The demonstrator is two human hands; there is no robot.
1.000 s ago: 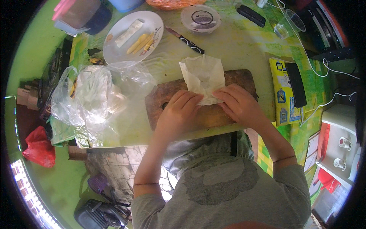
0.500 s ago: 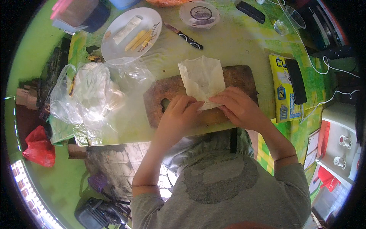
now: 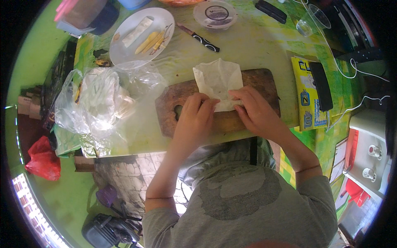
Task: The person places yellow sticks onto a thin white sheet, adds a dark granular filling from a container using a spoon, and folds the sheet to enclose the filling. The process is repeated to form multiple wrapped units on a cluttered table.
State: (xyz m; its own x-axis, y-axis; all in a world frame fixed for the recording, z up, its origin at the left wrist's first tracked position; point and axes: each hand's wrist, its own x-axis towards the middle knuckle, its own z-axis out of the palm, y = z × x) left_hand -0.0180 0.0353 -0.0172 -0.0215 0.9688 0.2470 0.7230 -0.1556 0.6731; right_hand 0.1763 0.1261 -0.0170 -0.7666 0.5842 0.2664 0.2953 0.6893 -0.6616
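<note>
A thin, pale spring roll wrapper (image 3: 218, 76) lies on a worn wooden chopping board (image 3: 261, 84). Its near edge is folded over into a small roll, and whatever is inside is hidden. At the left end of that roll my left hand (image 3: 195, 112) pinches with curled fingers. The right end is gripped by my right hand (image 3: 257, 110), thumb below and fingers on top. Beyond the board, a white plate (image 3: 119, 51) bears one finished roll (image 3: 138, 31) and several yellow banana slices (image 3: 149, 42). A knife (image 3: 201, 39) with a black-and-white handle rests right of the plate.
Left of the board sits a clear plastic bag (image 3: 103, 99) with pale contents. A lidded round tub (image 3: 216, 15) and a black case (image 3: 271, 11) stand at the back. To the right, a black oblong device (image 3: 321, 86) with a white cable lies on a yellow packet (image 3: 303, 99).
Both hands have moved slightly away from me, folding the wrapper's near edge further over. The plate, knife and bag stay in place.
</note>
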